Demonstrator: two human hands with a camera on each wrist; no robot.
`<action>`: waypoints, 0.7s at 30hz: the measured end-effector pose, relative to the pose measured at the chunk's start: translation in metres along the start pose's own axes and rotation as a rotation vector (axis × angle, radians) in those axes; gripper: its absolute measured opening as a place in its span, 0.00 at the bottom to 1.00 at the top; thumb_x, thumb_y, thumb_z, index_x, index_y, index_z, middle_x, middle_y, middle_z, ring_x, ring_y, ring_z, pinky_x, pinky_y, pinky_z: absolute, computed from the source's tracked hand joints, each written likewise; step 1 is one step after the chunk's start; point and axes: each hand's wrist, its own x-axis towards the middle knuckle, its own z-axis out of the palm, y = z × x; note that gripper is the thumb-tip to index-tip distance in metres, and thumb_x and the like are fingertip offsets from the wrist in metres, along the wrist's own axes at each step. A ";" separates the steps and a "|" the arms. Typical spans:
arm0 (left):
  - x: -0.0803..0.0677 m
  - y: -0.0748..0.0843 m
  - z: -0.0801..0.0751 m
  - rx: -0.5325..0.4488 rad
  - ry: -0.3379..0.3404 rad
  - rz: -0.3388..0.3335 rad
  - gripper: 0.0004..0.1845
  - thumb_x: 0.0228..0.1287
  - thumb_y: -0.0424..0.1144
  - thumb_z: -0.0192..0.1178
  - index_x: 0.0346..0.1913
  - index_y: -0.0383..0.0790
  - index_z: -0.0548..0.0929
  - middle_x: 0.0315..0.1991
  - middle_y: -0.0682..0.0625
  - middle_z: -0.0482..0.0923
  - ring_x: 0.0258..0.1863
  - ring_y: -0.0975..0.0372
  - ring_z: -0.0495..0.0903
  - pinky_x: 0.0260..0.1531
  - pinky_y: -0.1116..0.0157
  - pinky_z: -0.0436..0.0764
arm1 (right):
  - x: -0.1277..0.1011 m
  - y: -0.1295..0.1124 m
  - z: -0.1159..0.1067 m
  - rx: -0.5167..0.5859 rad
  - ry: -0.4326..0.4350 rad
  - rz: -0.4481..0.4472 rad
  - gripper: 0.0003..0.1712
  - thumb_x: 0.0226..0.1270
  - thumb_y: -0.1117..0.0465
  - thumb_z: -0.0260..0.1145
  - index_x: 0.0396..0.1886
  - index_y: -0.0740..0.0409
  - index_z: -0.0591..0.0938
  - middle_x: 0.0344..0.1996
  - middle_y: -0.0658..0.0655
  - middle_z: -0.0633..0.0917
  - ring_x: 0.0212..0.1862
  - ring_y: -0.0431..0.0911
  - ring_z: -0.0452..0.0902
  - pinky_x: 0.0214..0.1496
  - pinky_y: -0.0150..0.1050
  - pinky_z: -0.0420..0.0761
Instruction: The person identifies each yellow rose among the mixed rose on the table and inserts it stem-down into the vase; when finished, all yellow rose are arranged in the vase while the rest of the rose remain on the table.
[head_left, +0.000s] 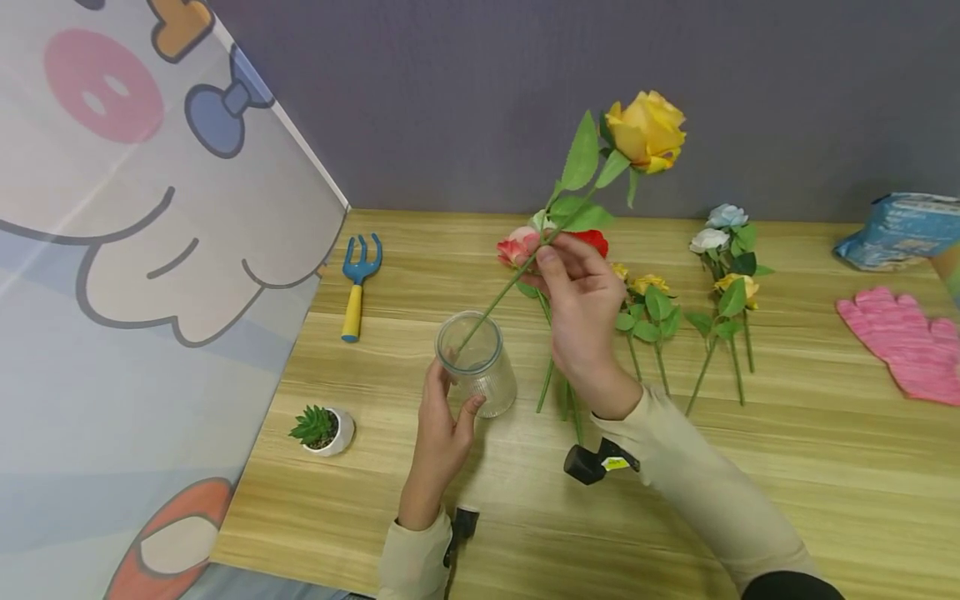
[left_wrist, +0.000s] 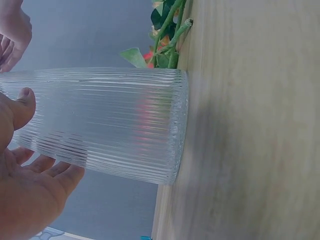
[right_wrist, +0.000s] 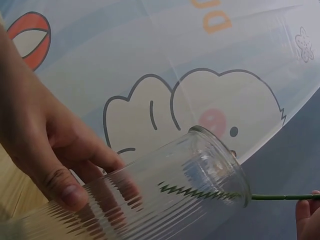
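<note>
The left hand [head_left: 441, 425] curls thumb and fingers round the ribbed glass vase [head_left: 478, 364], which stands upright on the wooden table [head_left: 787, 483], near its front left part. The right hand [head_left: 581, 312] pinches the stem of a yellow rose [head_left: 647, 131] between thumb and fingers, the stem slanting down so its lower end sits inside the vase mouth while the bloom stands high above the table. Behind and to the right of the vase lie more roses [head_left: 720, 283], with a blue garden fork [head_left: 358, 283] to the left, a small potted succulent [head_left: 322, 429] at front left and a pink glove [head_left: 903, 342] at far right.
</note>
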 end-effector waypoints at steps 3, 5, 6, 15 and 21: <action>0.000 0.000 0.000 0.000 0.002 0.006 0.39 0.67 0.23 0.63 0.75 0.23 0.54 0.71 0.28 0.62 0.73 0.35 0.65 0.72 0.40 0.66 | -0.002 0.002 0.000 -0.053 -0.037 -0.023 0.19 0.68 0.81 0.60 0.42 0.56 0.89 0.34 0.50 0.90 0.35 0.40 0.88 0.38 0.35 0.90; -0.001 0.000 0.000 0.000 0.004 0.008 0.39 0.66 0.23 0.64 0.75 0.23 0.54 0.71 0.28 0.62 0.73 0.36 0.65 0.72 0.41 0.66 | -0.003 0.004 0.000 -0.087 -0.075 -0.049 0.18 0.68 0.80 0.62 0.42 0.56 0.89 0.34 0.50 0.91 0.35 0.40 0.89 0.39 0.36 0.90; -0.001 -0.001 0.000 0.000 0.005 0.010 0.39 0.66 0.23 0.64 0.75 0.24 0.55 0.71 0.28 0.63 0.73 0.36 0.65 0.72 0.41 0.66 | -0.004 0.005 0.000 -0.102 -0.097 -0.059 0.17 0.68 0.80 0.63 0.42 0.55 0.89 0.35 0.49 0.91 0.36 0.40 0.89 0.40 0.37 0.90; -0.001 -0.001 0.000 -0.005 0.008 0.010 0.38 0.66 0.23 0.64 0.74 0.21 0.55 0.71 0.28 0.62 0.73 0.36 0.65 0.72 0.39 0.66 | -0.009 0.008 0.004 -0.167 -0.233 -0.061 0.07 0.66 0.81 0.64 0.41 0.86 0.81 0.36 0.47 0.92 0.37 0.40 0.89 0.41 0.38 0.91; -0.001 -0.002 0.000 -0.006 0.005 0.017 0.39 0.66 0.22 0.63 0.74 0.22 0.55 0.72 0.28 0.61 0.73 0.36 0.64 0.71 0.39 0.66 | -0.010 0.010 0.004 -0.210 -0.279 -0.050 0.08 0.65 0.83 0.63 0.41 0.89 0.78 0.34 0.56 0.92 0.37 0.38 0.88 0.40 0.36 0.90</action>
